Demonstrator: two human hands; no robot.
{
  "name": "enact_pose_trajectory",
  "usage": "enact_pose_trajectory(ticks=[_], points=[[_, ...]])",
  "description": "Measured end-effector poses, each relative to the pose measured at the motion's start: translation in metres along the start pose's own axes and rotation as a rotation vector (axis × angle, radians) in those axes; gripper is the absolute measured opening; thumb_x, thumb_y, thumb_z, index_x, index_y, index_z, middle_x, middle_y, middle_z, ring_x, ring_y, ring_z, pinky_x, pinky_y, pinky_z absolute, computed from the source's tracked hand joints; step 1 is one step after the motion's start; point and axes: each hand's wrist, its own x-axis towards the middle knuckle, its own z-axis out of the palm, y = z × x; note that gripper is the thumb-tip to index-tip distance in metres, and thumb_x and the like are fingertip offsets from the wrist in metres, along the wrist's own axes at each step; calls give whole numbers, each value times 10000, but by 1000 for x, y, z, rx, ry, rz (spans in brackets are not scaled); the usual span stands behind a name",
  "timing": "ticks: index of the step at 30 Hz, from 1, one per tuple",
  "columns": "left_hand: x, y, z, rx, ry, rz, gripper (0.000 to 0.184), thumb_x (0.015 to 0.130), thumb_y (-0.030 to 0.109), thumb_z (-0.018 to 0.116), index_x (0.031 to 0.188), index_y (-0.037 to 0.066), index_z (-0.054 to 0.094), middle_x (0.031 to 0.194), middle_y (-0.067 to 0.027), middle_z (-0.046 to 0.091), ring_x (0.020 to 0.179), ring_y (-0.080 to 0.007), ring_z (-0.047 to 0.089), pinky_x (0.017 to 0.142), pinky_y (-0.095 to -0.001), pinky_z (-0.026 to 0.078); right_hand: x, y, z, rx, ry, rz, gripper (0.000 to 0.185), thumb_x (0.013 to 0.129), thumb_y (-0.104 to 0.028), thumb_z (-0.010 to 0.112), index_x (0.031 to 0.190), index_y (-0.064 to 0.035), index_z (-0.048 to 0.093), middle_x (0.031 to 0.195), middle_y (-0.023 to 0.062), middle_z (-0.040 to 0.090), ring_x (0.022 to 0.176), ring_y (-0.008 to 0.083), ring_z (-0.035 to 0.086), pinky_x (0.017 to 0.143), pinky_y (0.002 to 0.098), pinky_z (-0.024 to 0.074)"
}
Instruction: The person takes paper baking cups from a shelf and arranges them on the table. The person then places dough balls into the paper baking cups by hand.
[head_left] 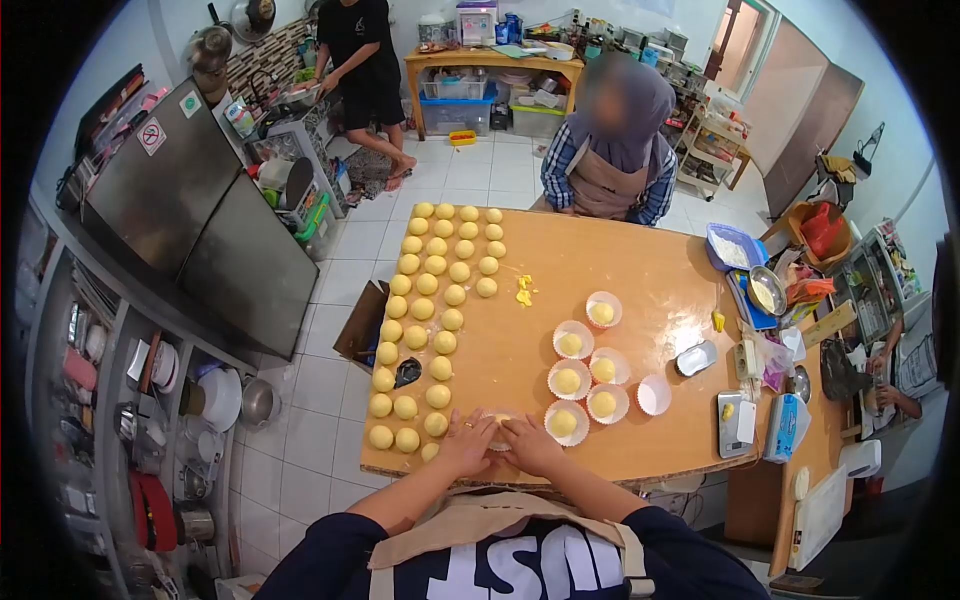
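Note:
At the table's near edge, my left hand [470, 443] and my right hand [532, 445] meet around a white paper cup [502, 462] with something pale in it. Fingers of both hands bend over it and largely hide it. Rows of round yellow dough balls [438, 369] cover the table's left side, the closest beside my left hand. To the right of my right hand, several white paper cups hold dough balls [567, 381]. One paper cup [654, 395] at their right holds no ball.
A person [610, 150] sits across the wooden table [660, 270]; another person [360, 70] stands at the back left. Yellow smears [524, 291], a metal tin [697, 357], a scale [736, 425] and a blue basin [733, 247] are on the table. A fridge [190, 210] stands left.

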Motion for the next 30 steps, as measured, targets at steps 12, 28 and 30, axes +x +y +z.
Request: enact_pose_trajectory(ticks=[12, 28, 30], points=[[5, 3, -17, -375, 72, -382, 495, 831, 445, 609, 1190, 105, 598, 1191, -103, 578, 1156, -274, 505, 971, -463, 304, 15, 14, -10, -167, 294, 315, 247, 796, -249, 630, 974, -77, 640, 991, 97, 558, 1002, 267, 513, 835, 416, 386], [31, 93, -34, -615, 229, 11, 472, 916, 398, 540, 1285, 104, 515, 1261, -111, 541, 1152, -300, 509, 941, -463, 358, -114, 88, -14, 1299, 400, 647, 134, 959, -123, 466, 968, 4, 508, 903, 81, 555, 782, 182, 620, 626, 339, 589], [37, 103, -34, -703, 257, 57, 485, 917, 380, 551, 1301, 91, 490, 1267, -133, 527, 1161, -314, 501, 963, -454, 367, -144, 114, 5, 1236, 485, 674, 129, 964, -125, 463, 960, -1, 497, 895, 72, 549, 773, 155, 609, 623, 321, 594]])
